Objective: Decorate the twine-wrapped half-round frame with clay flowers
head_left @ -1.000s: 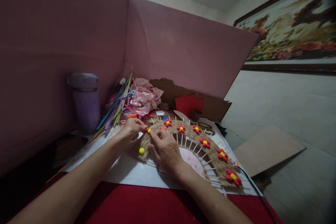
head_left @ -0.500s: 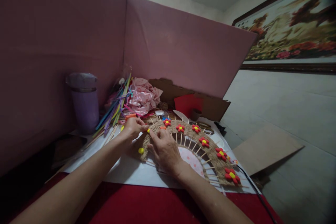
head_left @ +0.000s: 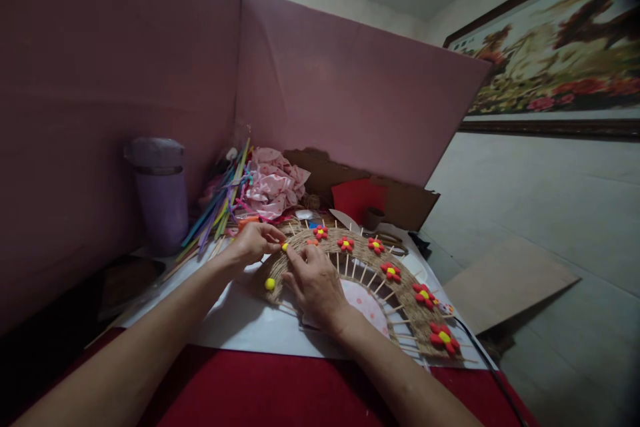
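A semicircular arch woven of brown twine over thin sticks [head_left: 407,297] lies on white paper, with red-petalled, yellow-centred flowers [head_left: 391,271] along it. At its left end is a yellow ball [head_left: 270,284]. My left hand [head_left: 253,243] pinches thumb and forefinger together at another small yellow ball [head_left: 285,247] on the arch's upper left; a bit of red shows there, but its fingertips hide what they hold. My right hand [head_left: 317,287] rests over the arch, thumb and forefinger apart, forefinger tip beside that ball. Partly behind the right hand is an orange piece [head_left: 313,242].
A purple lidded tumbler [head_left: 161,200] stands at left, beside colourful pipe cleaners [head_left: 220,200] and crumpled pink fabric [head_left: 275,183]. Scissors [head_left: 387,240] lie behind the arch. A black cable [head_left: 487,360] runs along the right edge. Pink panels [head_left: 345,87] enclose the back and left.
My left hand has shifted slightly right, its fingertips now closer over the small yellow ball. The arch has slid a little to the right. My right hand is nearly still.
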`<state>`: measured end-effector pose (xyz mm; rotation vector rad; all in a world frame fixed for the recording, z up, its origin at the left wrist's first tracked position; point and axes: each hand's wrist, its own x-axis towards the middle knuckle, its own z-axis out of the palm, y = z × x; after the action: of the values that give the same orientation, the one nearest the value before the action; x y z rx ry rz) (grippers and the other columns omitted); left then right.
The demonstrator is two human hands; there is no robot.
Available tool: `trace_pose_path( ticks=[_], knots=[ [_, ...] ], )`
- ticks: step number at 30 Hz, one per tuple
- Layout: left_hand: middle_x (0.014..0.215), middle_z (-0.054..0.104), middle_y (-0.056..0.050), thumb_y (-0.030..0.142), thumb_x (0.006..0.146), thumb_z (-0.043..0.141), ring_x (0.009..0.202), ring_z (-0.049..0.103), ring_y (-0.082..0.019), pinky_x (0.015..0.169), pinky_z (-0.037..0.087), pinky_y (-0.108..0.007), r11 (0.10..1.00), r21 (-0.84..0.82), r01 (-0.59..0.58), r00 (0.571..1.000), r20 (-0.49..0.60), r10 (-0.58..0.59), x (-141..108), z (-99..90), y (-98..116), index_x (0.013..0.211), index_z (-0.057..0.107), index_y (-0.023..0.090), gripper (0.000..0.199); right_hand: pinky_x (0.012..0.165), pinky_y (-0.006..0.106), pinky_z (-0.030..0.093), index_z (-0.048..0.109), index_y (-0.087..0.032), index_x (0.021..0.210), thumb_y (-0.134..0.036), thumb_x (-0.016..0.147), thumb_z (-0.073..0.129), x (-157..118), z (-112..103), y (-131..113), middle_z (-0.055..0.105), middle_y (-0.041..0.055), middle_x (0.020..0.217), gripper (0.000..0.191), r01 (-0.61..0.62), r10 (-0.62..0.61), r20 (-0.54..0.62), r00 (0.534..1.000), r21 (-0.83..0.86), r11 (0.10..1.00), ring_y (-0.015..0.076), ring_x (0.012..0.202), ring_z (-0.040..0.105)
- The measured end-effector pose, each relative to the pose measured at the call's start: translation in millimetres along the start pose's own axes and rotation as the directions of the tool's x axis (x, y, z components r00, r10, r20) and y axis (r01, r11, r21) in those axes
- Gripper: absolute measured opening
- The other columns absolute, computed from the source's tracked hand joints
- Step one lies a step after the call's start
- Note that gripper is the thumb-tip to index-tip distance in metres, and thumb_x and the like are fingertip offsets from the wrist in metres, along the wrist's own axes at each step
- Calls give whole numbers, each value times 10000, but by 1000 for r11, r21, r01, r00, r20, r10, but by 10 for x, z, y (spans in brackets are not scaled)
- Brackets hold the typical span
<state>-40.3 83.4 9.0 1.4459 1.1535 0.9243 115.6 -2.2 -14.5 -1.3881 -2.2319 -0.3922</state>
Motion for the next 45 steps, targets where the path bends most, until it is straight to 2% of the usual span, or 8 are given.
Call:
trace_pose_path(
  ticks=[10,19,25,27,29,33,36,45],
  knots=[
    [486,559,30,124,491,732,435,407,-58,387,273,-169,992,57,-112,992,-45,114,-32,37,52,583,655,113,121,762,347,402,431,-205,1302,-337,840,552,4,7,3,485,84,965,495,-11,11,-4,1000,7,1000,218,879,428],
    [486,562,24,89,484,737,475,464,-70,447,340,-172,992,62,-109,991,-71,113,-2,67,32,568,663,113,114,762,344,403,441,-209,1290,-326,836,557,4,-6,-2,485,82,960,483,-21,21,7,1000,8,1000,219,872,431],
    [398,454,73,121,617,686,303,295,-33,335,192,-174,998,59,5,994,-107,1,-84,42,106,714,645,111,106,759,340,398,433,-211,1294,-330,843,550,-3,18,4,482,78,958,480,-15,15,-8,1000,-8,1000,211,871,423],
    [392,464,60,114,657,646,263,265,-29,320,149,-182,997,58,50,993,-109,-43,-115,27,123,658,603,112,43,763,344,398,425,-212,1301,-332,846,545,-4,22,7,482,79,958,485,-13,13,-4,1000,-8,1000,214,874,421],
    [376,464,40,106,693,593,239,254,-35,312,120,-193,994,49,93,992,-92,-88,-135,21,131,573,547,122,129,769,348,399,420,-211,1304,-331,848,540,-4,19,6,484,79,957,487,-13,13,3,1000,-4,1000,219,879,421],
    [314,344,67,88,724,512,233,207,-40,321,101,-199,986,-14,166,986,-6,-166,-158,34,140,503,465,153,235,774,348,399,432,-208,1295,-328,849,539,-4,2,-6,484,80,952,474,-20,20,10,1000,9,1000,221,879,422],
    [346,369,63,76,695,518,251,209,-31,334,101,-196,977,-69,202,979,43,-199,-173,46,153,508,446,155,215,776,352,398,435,-212,1292,-327,852,532,-6,-4,-13,481,81,953,465,-22,22,5,1000,12,1000,222,879,422],
    [308,270,90,143,711,543,259,214,-36,359,86,-191,960,-159,229,973,62,-222,-165,58,107,497,399,175,260,777,341,401,427,-197,1303,-324,846,541,-6,-3,-9,479,82,954,487,-17,17,0,1000,6,1000,217,877,420]
  ],
)
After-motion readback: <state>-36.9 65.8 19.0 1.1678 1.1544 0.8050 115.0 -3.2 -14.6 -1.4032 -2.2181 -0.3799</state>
